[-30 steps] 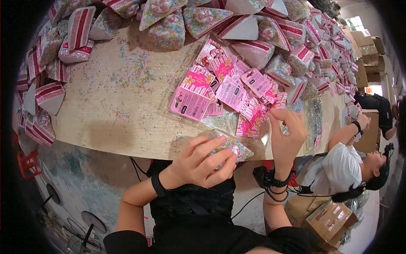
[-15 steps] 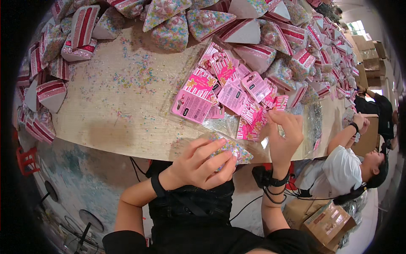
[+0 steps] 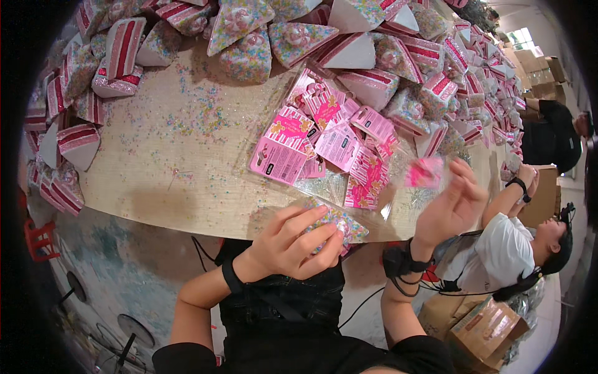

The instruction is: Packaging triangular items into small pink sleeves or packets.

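Observation:
At the table's near edge my left hand point(image 3: 299, 242) is closed round a toy cake slice point(image 3: 350, 225) covered in pastel sprinkles, its tip pointing right. My right hand point(image 3: 451, 202) is raised to the right of it, fingers pinched. A small pink card point(image 3: 425, 172), blurred, hangs at those fingertips; the exact point of grip is too smeared to see. Between and beyond my hands lies a clear plastic bag point(image 3: 274, 124) with several pink printed hang tags point(image 3: 339, 146) on it.
Many cake slices point(image 3: 367, 53) are heaped along the table's far side and right, with another pile point(image 3: 78, 146) at the left. Loose sprinkles point(image 3: 208, 115) dot the wooden table point(image 3: 143, 187). A person in a white shirt point(image 3: 504, 249) works at the right, near cardboard boxes point(image 3: 489, 330).
My right hand has moved right, away from the tag pile, and a pink card now shows at its fingertips. My left hand still holds the cake slice in nearly the same place.

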`<state>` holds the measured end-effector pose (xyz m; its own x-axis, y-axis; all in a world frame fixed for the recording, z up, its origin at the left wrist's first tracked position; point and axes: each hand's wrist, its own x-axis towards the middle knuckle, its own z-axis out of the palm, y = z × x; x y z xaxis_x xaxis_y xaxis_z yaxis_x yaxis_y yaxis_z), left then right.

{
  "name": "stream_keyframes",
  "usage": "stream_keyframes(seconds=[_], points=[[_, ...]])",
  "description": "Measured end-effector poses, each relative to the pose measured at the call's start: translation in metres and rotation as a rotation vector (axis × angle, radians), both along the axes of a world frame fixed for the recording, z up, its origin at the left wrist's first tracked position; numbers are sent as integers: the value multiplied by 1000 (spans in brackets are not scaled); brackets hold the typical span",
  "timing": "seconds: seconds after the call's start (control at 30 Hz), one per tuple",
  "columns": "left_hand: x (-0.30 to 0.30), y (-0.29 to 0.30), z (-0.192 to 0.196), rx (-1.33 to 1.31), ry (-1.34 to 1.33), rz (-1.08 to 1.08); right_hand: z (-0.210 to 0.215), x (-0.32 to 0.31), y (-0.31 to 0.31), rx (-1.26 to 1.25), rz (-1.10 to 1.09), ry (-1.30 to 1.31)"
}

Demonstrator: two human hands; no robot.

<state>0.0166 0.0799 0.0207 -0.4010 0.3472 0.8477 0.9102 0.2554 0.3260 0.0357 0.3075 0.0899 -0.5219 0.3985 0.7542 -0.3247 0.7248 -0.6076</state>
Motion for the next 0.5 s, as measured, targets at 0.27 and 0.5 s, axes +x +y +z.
stream_keyframes(seconds=[0.27, 0.5], points=[[-1, -2, 4, -43, 11, 9, 13, 34, -2, -266, 195, 149], [-1, -1, 1, -39, 36, 28, -3, 9, 38, -622, 139, 172]])
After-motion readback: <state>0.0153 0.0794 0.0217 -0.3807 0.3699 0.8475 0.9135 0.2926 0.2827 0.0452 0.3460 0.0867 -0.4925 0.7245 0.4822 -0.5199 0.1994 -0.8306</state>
